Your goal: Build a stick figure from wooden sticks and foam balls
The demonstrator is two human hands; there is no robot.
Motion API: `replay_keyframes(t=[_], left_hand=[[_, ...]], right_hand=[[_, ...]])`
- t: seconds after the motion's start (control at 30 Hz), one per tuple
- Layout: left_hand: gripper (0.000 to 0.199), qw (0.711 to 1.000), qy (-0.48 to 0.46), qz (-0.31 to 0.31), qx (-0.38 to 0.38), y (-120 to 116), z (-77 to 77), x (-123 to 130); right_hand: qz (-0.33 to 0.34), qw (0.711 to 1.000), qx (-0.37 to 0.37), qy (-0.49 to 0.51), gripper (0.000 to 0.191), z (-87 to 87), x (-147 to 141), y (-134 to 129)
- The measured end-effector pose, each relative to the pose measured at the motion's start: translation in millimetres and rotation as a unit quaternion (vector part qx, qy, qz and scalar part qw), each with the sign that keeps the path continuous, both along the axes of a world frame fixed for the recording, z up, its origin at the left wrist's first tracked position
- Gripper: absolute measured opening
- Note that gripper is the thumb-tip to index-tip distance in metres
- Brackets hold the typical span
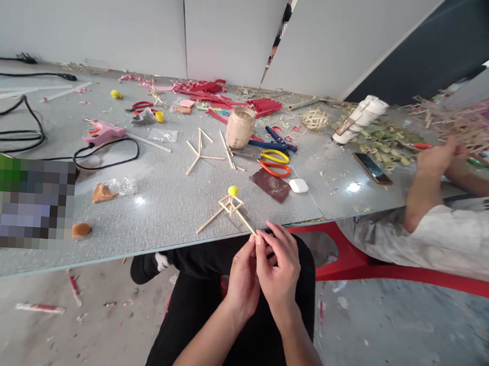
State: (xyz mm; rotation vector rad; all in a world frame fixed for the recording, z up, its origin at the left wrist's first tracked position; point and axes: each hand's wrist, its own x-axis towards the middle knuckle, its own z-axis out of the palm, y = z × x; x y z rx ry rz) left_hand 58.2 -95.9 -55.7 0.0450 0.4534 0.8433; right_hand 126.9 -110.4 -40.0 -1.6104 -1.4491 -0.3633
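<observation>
grey textured tabletop (pixel 169 200), craft scraps all over the back. left hand (pixel 242 285) and right hand (pixel 280 262) are together at the near edge, fingertips pinched on one leg's end of a pale thin-stick frame (pixel 238 203) topped with a round yellow ball (pixel 233 190). frame's just beyond the hands, other long leg angling left. black marks on a neighbour's white clothing (pixel 452 234) are too small to read.
</observation>
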Motion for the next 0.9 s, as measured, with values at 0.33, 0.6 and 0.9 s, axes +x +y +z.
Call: replay_keyframes(t=[0.33,0.6,0.9], left_hand=[[0.037,0.999,0.016,0.031,0.004,-2,-0.1,-3],[0.033,0.998,0.033,0.032,0.036,8,-0.9,-6],[0.032,0.995,0.077,0.041,0.051,13,-3.3,-7]], right_hand=[[0.009,0.999,0.010,-0.042,0.037,1.0,8,-17],[-0.001,0.998,0.011,-0.057,0.033,-2.4,6,-12],[0.028,0.997,0.015,-0.068,0.036,-6.6,7,-9]])
